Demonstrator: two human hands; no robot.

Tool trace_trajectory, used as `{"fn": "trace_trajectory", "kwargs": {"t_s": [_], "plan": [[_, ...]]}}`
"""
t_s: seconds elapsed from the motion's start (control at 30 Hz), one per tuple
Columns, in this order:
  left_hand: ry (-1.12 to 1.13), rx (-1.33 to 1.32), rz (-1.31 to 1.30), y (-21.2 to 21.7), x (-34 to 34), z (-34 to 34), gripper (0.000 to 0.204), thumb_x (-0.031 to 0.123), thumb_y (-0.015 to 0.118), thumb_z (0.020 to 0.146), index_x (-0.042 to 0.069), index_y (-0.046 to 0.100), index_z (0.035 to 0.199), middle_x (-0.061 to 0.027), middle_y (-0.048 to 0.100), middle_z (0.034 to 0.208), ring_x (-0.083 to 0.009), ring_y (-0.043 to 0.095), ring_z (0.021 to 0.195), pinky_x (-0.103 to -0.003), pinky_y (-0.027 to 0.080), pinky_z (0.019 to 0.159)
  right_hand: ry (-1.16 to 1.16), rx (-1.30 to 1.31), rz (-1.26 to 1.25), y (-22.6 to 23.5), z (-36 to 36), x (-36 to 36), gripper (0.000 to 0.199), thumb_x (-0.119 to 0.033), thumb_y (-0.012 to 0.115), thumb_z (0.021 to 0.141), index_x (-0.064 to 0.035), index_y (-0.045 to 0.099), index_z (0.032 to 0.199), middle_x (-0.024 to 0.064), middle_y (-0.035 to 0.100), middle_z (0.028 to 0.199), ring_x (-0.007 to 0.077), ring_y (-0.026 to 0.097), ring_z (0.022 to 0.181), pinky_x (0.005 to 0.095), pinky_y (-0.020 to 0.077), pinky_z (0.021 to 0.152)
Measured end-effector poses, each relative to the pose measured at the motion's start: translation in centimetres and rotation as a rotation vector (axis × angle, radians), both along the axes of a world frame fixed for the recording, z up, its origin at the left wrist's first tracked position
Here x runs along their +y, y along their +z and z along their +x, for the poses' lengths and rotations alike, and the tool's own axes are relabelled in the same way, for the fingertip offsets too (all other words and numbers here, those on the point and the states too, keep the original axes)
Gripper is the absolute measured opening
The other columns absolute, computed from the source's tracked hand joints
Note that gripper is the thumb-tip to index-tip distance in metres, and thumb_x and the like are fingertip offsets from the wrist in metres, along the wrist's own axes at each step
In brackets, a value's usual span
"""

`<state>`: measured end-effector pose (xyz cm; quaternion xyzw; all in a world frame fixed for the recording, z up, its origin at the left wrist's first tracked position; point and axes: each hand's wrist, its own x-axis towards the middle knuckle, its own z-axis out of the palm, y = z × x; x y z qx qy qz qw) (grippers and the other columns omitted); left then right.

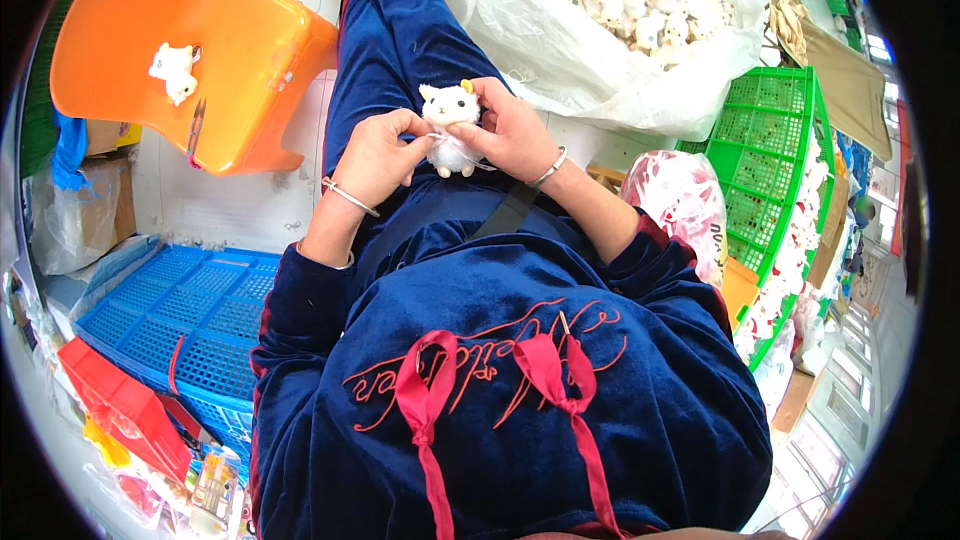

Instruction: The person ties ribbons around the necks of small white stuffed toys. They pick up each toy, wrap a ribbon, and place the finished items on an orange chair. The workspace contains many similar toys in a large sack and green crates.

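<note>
A small white plush toy [450, 108] with a yellow ear sits upright over my lap, its front toward me. Thin pale ribbon [452, 143] lies about its neck. My left hand [378, 158] is closed at the toy's left side, thumb and fingers pinched at the ribbon by the neck. My right hand [512, 138] grips the toy from the other side, its thumb pressed across the neck and its fingers behind the head. Those fingers are partly hidden by the toy.
An orange stool [240, 20] at far left bears another white plush toy [176, 73] and thread snips [196, 128]. A clear plastic bag [560, 70] full of plush toys lies ahead. Blue crates [190, 300] and a red bin [125, 410] stand left, a green crate [765, 140] right.
</note>
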<state>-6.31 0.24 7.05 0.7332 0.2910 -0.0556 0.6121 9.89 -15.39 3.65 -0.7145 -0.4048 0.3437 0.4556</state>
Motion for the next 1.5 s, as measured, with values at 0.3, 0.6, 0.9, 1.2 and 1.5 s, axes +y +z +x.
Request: {"fn": "trace_trajectory", "kwargs": {"t_s": [0.3, 0.6, 0.9, 1.2, 1.5], "plan": [[0.041, -0.098, -0.447, -3.5, 1.2, -0.2, 0.016, 0.015, 0.07, 0.094, -0.001, 0.069, 0.098, -0.0048, 0.071, 0.084, -0.0091, 0.068, 0.072, -0.022, 0.054, 0.064, 0.025, 0.067, -0.026, 0.4, 0.3, 0.0, 0.055, -0.027, 0.079, 0.088, -0.0001, 0.053, 0.128, 0.0182, 0.07, 0.104, 0.0252, 0.071, 0.087, 0.0348, 0.0552, 0.075], [0.184, -0.135, -0.425, -4.1, -0.3, 1.1, 0.017, 0.017, 0.069, 0.097, 0.001, 0.069, 0.099, -0.0026, 0.069, 0.08, -0.0069, 0.064, 0.063, -0.02, 0.052, 0.059, -0.15, -0.188, -0.113, 1.6, 1.7, -0.4, 0.042, -0.023, 0.075, 0.091, 0.0003, 0.059, 0.122, 0.0161, 0.072, 0.1, 0.0226, 0.07, 0.09, 0.0333, 0.0553, 0.079], [0.264, -0.195, -0.414, -4.8, -1.2, 1.8, 0.019, 0.017, 0.07, 0.096, -0.001, 0.068, 0.094, -0.0047, 0.07, 0.078, -0.008, 0.064, 0.06, -0.022, 0.051, 0.055, -0.09, -0.077, -0.251, 6.8, -1.8, -1.4, 0.022, -0.01, 0.072, 0.088, -0.001, 0.06, 0.104, 0.0109, 0.068, 0.09, 0.017, 0.068, 0.07, 0.0309, 0.0535, 0.062], [0.304, -0.171, -0.395, -4.2, -1.7, 1.3, 0.018, 0.017, 0.07, 0.096, -0.001, 0.069, 0.094, -0.0051, 0.07, 0.078, -0.0092, 0.066, 0.06, -0.022, 0.051, 0.054, -0.158, 0.347, -0.221, 2.5, -0.1, -1.2, 0.02, 0.003, 0.062, 0.088, 0.003, 0.06, 0.108, 0.0074, 0.067, 0.093, 0.0115, 0.068, 0.08, 0.0243, 0.0559, 0.071], [0.346, -0.205, -0.403, -4.1, -2.2, 1.5, 0.02, 0.02, 0.07, 0.097, 0.0, 0.068, 0.095, -0.0036, 0.069, 0.077, -0.007, 0.063, 0.059, -0.02, 0.051, 0.055, -0.273, -0.251, 0.164, 8.9, -1.3, -1.4, 0.022, 0.001, 0.066, 0.084, -0.0011, 0.061, 0.105, 0.0071, 0.064, 0.084, 0.0111, 0.057, 0.06, 0.0272, 0.0458, 0.055]]}}
